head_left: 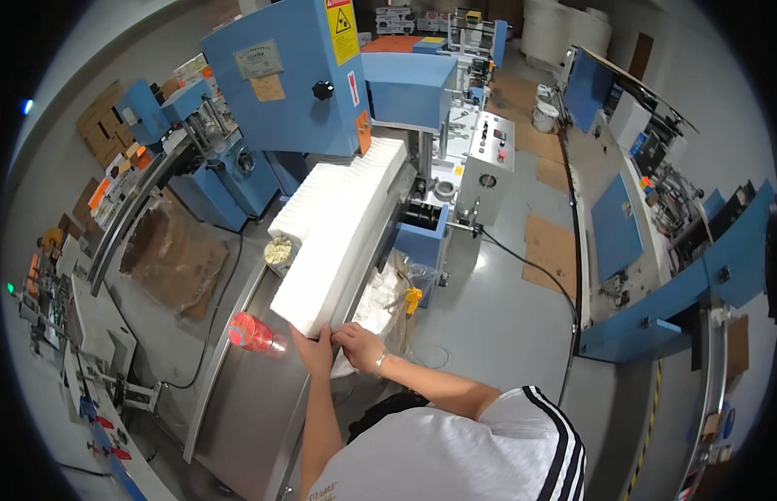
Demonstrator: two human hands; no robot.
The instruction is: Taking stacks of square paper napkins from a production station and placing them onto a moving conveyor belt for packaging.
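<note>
A long white stack of folded tissue lies on a steel table, running out from a blue machine. My left hand presses against the stack's near end from below. My right hand, with a bracelet on its wrist, grips the same end at its right corner. Both hands touch the stack's front face. A second row of white tissue lies beside it on the left.
A red patterned plastic bottle lies on the table left of my hands. A clear bag of white scraps hangs at the table's right side. More blue machines stand to the right, across a grey floor with cardboard sheets.
</note>
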